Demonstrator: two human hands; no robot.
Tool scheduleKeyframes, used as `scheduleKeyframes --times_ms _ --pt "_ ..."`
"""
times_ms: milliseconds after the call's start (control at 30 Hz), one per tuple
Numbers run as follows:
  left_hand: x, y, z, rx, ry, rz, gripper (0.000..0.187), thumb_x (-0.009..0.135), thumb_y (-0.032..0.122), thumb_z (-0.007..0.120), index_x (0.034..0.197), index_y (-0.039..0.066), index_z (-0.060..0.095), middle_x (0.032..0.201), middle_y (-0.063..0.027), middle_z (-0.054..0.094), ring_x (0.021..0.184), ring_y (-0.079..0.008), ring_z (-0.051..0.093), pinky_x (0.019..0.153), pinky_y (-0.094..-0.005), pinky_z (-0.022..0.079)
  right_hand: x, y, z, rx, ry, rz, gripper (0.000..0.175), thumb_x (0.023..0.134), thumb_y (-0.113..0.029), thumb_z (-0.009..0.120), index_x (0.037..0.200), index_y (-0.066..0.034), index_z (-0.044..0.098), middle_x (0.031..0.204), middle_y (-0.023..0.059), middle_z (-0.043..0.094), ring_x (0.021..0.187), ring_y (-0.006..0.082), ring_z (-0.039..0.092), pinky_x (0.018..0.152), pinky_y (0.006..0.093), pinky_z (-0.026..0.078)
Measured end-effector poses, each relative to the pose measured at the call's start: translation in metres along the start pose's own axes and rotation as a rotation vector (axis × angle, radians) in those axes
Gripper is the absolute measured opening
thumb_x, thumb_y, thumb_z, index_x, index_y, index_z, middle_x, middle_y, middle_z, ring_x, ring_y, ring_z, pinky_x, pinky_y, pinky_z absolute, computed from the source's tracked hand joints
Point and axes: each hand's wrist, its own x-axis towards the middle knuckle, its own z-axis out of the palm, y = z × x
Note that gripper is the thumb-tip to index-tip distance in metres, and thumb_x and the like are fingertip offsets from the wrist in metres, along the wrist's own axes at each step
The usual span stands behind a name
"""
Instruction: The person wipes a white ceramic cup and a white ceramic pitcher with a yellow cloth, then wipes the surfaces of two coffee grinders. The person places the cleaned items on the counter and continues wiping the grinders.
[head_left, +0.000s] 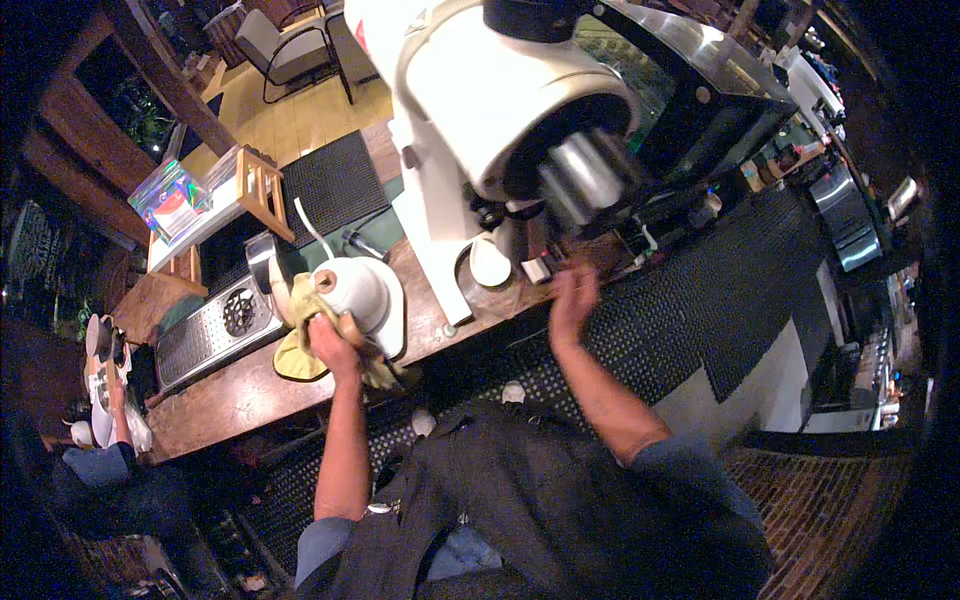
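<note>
My left hand (332, 346) grips a yellow cloth (301, 352) on the wooden counter, against a white rounded pot or kettle (358, 294) with a thin curved spout. My right hand (574, 300) is raised by the counter's front edge, its fingers slightly bent and blurred, with nothing visible in it. Just above it is a blurred metal cylinder (589, 180) at the open front of a large white machine (465, 97). A small white cup (490, 262) stands at the machine's base, with a small white-ended block (535, 270) beside it.
A metal drip tray (217, 330) lies along the counter (255, 405) to the left. Behind it are a wooden stand (259, 191) with a shiny pouch (171, 202) and a black ribbed mat (337, 184). At the far left, a co-worker's arm (120, 412) reaches over white items. Perforated mats cover the floor.
</note>
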Motion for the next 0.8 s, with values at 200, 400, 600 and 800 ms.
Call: scheduleKeyframes --times_ms 200,400,600,800 --pt "-0.002 -0.055 0.002 0.075 -0.082 -0.154 0.055 0.106 0.034 0.036 0.131 -0.012 0.049 0.136 -0.0269 0.05 0.127 -0.0376 0.045 0.11 -0.0416 0.031 0.276 0.011 -0.043 -0.442 -0.15 -0.524 0.037 0.096 -0.03 0.057 0.118 -0.0017 0.064 0.112 0.0167 0.067 0.104 0.034 0.063 0.096 0.0421 0.047" --pt "0.006 -0.066 -0.005 -0.279 0.014 -0.328 0.053 0.105 0.035 0.037 0.128 -0.009 0.053 0.133 -0.0217 0.055 0.123 -0.0307 0.05 0.107 -0.0391 0.035 0.388 0.05 0.001 -0.696 -0.801 -0.326 0.042 0.089 -0.039 0.065 0.111 -0.0036 0.071 0.109 0.017 0.072 0.098 0.0321 0.069 0.089 0.0397 0.052" --pt "0.0 -0.014 -0.015 -0.116 -0.029 -0.416 0.044 0.103 0.035 0.039 0.111 -0.002 0.06 0.11 -0.013 0.062 0.102 -0.0216 0.054 0.094 -0.0361 0.042 0.429 0.083 0.042 -1.296 -0.957 -0.478 0.042 0.086 -0.044 0.062 0.093 -0.0048 0.073 0.1 0.0184 0.071 0.092 0.0339 0.069 0.079 0.0428 0.054" --pt "-0.006 0.009 -0.009 -0.051 0.042 -0.307 0.046 0.103 0.035 0.038 0.107 -0.005 0.059 0.107 -0.0195 0.063 0.103 -0.0276 0.057 0.094 -0.0383 0.042 0.434 0.079 0.03 -1.184 -1.013 -0.49 0.038 0.086 -0.038 0.062 0.095 -0.0029 0.072 0.105 0.0193 0.07 0.096 0.0334 0.068 0.081 0.0421 0.054"
